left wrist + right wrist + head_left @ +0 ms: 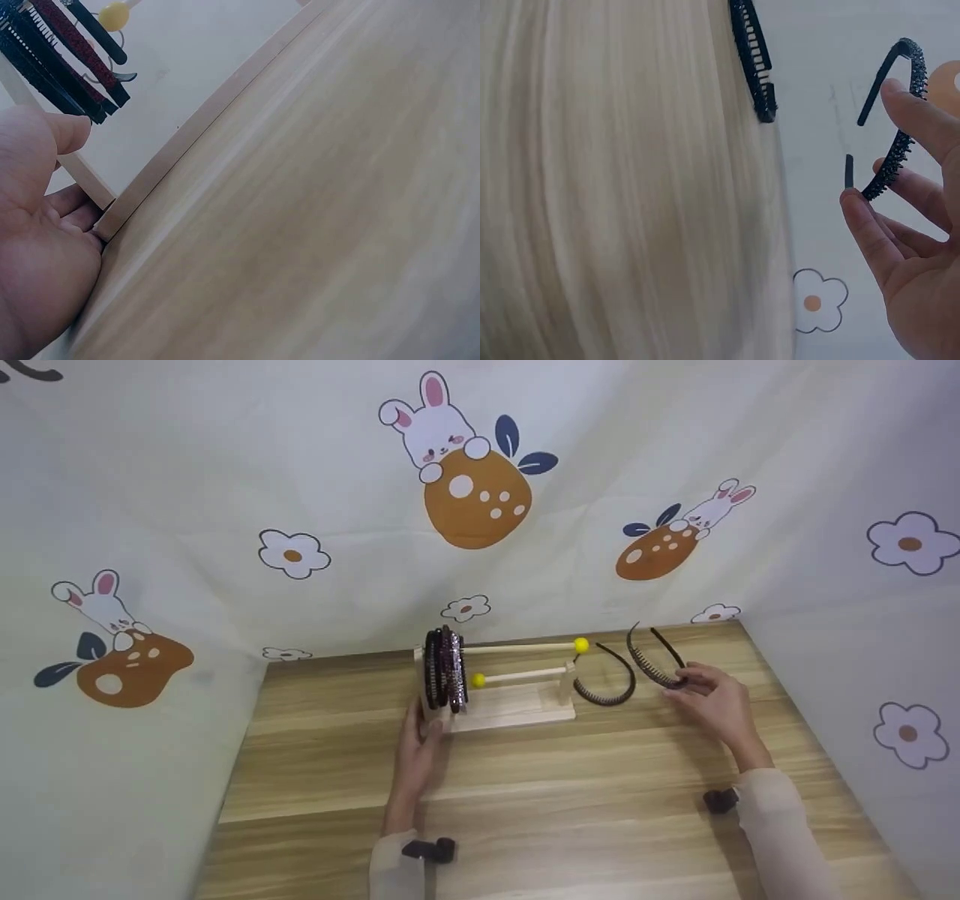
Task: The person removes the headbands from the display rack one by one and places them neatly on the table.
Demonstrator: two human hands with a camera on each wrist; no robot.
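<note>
A wooden headband stand (517,706) rests on the table, with dark and glittery headbands (448,671) hung together at the left of its upper rod. At the stand's left end is my left hand (416,754), gripping the upright and base corner; in the left wrist view its fingers (75,206) go behind the wood and the thumb lies in front. My right hand (716,705) pinches a black toothed headband (889,169) between thumb and fingers, its open ends pointing away from the palm. Another dark toothed headband (609,701) lies between the stand and that hand.
The lower rod with a yellow ball end (478,680) points left, while the upper rod's yellow ball (581,645) is at the right. A printed cloth (360,607) hangs behind and beside the wood-grain table (525,810).
</note>
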